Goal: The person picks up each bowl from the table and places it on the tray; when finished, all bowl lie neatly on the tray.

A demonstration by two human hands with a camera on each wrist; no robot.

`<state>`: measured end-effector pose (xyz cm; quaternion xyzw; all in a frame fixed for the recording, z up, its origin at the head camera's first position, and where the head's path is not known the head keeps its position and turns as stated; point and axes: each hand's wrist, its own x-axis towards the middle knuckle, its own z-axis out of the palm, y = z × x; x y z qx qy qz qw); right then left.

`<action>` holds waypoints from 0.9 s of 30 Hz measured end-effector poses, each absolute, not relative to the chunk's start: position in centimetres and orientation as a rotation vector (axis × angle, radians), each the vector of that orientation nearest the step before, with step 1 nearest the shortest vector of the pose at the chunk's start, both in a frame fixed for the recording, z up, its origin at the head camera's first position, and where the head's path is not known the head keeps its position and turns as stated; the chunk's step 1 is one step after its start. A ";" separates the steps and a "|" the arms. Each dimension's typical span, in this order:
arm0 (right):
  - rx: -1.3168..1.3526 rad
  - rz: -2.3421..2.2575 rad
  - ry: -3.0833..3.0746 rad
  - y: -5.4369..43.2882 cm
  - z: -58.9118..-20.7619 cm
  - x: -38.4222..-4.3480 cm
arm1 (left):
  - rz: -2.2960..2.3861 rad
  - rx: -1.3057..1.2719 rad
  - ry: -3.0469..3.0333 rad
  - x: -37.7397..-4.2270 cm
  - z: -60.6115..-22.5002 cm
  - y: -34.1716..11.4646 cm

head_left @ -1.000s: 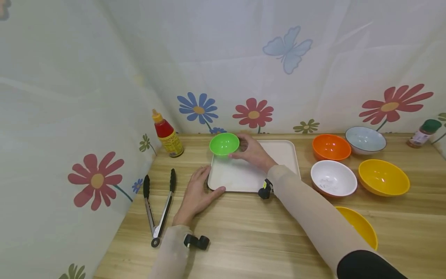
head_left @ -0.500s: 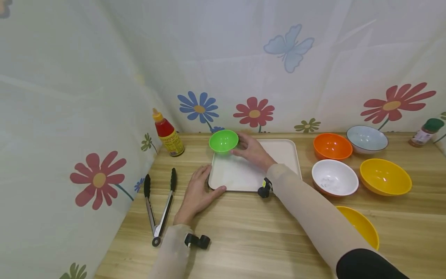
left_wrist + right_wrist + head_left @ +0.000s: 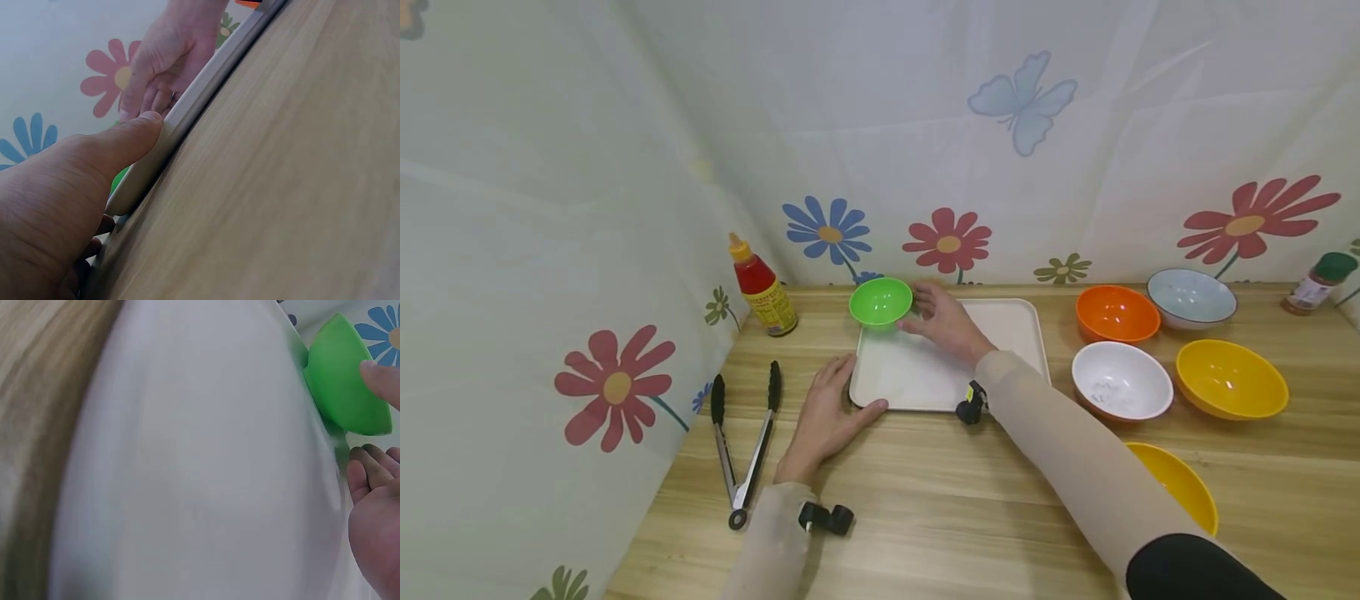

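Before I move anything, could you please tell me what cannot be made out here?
Head view: part of the nearest yellow bowl, hidden by the right sleeve.
Head view: print on the sauce bottle, too small.
Left wrist view: most of the green bowl, behind the left hand and tray.
Right wrist view: part of the right hand, cut off by the right edge.

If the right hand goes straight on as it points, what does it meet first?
Most likely the green bowl, just ahead of the right hand; I can't tell whether they touch.
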<state>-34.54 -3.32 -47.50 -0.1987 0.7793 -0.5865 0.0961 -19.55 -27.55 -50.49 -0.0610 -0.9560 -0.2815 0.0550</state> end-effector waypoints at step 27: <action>-0.801 -1.984 2.266 3.1 -37.4 -34.1 | -0.871 -0.200 -2.896 -19.6 -50.8 -27.7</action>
